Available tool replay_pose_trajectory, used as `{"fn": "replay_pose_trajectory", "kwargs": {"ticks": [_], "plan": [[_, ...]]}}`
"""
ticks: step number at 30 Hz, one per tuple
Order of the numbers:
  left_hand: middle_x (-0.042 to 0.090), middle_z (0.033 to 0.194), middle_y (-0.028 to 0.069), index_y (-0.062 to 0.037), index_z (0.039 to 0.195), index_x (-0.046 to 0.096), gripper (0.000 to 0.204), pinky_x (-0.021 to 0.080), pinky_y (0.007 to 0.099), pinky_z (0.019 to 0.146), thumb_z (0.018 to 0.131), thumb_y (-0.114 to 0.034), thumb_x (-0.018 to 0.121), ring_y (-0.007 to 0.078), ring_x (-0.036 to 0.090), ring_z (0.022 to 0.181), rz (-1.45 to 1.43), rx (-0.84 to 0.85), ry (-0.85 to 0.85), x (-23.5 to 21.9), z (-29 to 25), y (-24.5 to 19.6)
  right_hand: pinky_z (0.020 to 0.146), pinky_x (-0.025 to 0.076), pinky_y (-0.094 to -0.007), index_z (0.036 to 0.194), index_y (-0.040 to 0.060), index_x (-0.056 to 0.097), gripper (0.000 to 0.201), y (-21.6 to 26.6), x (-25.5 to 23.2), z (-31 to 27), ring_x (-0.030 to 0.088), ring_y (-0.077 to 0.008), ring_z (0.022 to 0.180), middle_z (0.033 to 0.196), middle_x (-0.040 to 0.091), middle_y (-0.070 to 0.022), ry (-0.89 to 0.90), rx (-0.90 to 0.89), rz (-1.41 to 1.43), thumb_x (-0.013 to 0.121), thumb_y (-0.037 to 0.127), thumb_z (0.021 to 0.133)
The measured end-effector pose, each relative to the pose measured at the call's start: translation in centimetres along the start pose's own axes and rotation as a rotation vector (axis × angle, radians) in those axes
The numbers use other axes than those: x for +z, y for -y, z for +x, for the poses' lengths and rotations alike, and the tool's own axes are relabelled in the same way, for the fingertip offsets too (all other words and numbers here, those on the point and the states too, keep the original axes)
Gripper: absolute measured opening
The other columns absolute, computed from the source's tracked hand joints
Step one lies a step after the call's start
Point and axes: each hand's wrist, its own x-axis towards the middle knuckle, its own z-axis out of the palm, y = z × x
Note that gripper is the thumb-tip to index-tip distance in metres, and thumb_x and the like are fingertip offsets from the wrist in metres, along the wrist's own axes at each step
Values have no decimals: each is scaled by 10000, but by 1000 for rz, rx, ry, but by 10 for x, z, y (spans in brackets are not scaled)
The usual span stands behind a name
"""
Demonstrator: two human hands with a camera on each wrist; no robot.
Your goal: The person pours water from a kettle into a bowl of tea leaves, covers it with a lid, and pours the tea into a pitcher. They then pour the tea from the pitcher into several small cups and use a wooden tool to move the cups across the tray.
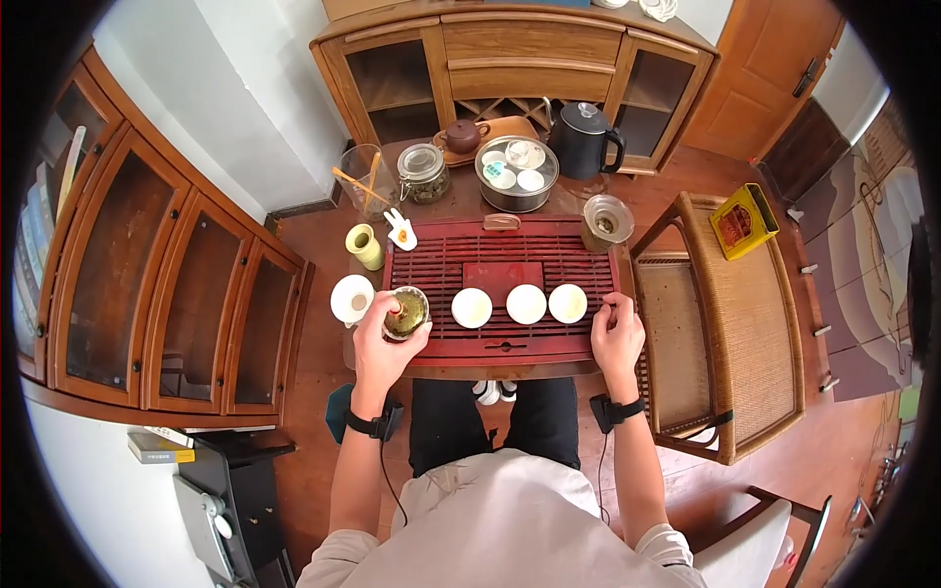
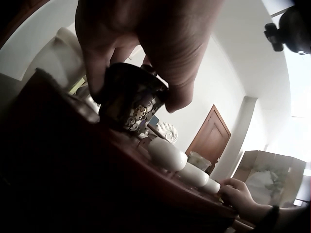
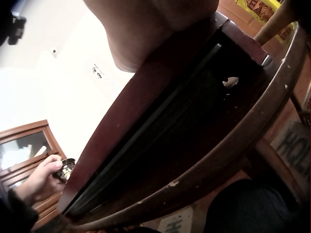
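My left hand (image 1: pixel 380 348) grips a small dark cup with a flared rim, a gaiwan (image 2: pixel 132 99), over the front left corner of the red slatted tea tray (image 1: pixel 441 348). Gold and pale patterns cover its side; from above its round top (image 1: pixel 409 312) looks green-brown, partly hidden by my fingers. Three white teacups stand in a row on the tray: a left one (image 1: pixel 471 308), a middle one (image 1: pixel 526 304) and a right one (image 1: pixel 568 304). Holding nothing, my right hand (image 1: pixel 618 338) rests at the tray's right edge, fingers loosely curled.
Left of the tray are a white pitcher (image 1: pixel 353 299) and a green vase (image 1: pixel 365 247). Behind it stand a glass jar (image 1: pixel 423 174), a steel pot with cups (image 1: pixel 517 174) and a black kettle (image 1: pixel 586 142). A strainer on glass (image 1: pixel 607 223) sits back right, near a wicker chair (image 1: pixel 760 343).
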Motion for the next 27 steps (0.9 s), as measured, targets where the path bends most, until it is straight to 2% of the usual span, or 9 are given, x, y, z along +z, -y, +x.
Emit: {"fn": "replay_pose_trajectory", "kwargs": {"ticks": [1,6,8,9,14,17,21,23,27], "plan": [[702,1064,122,-55,1036,532,441,589,374,854,789,-73,898,259,714,937,42,-63,44,-1,4,-3,588,493,-438,1068,79,681,142,-1,1,0,586,-286,574,611,572,-66,-3,-3,-4,695,49,929],[681,1004,135,-46,1020,545,432,584,406,805,777,-119,895,328,698,877,173,-89,139,-5,22,-20,591,494,-441,1069,79,679,146,-3,2,-1,584,-291,571,611,572,-67,-10,-16,-2,697,53,927],[661,985,144,-44,1037,549,460,571,407,791,753,-101,907,335,682,873,225,68,164,-2,23,-26,592,494,-442,1068,79,679,146,-3,1,1,585,-292,572,612,573,-68,-12,-13,4,698,53,925],[643,989,145,-45,1025,542,461,569,434,794,741,-87,903,358,673,887,219,93,153,0,21,-28,592,494,-442,1068,79,679,148,-1,1,0,587,-293,573,612,574,-69,-8,-7,6,697,50,924],[657,1110,160,-49,1035,543,480,575,433,835,715,-38,901,372,679,965,277,207,69,1,3,-24,590,493,-442,1063,79,677,149,-3,2,-1,589,-295,574,613,575,-71,-18,-31,11,694,38,920],[675,1150,156,-48,1049,537,486,580,409,871,727,-27,900,341,696,994,194,234,15,1,-2,-15,588,491,-440,1062,78,677,152,-2,1,0,585,-294,571,613,574,-71,-8,-24,6,694,34,918],[689,1163,148,-48,1064,535,479,580,388,899,753,-29,898,290,705,1012,93,98,-15,1,-6,-6,586,489,-436,1068,78,679,156,-1,0,0,582,-289,570,612,569,-69,-10,-30,3,696,37,919],[699,1155,138,-50,1077,542,475,579,374,912,770,-46,904,254,704,1015,98,34,35,1,1,-5,584,487,-436,1070,77,680,157,-1,1,0,580,-287,569,611,567,-69,-14,-31,-2,696,37,919],[682,1088,133,-53,1080,549,489,576,414,858,753,-75,912,328,696,952,205,72,79,1,10,-14,584,486,-437,1072,79,680,156,-2,1,-1,578,-288,568,614,569,-67,-6,-10,8,694,41,922]]}}
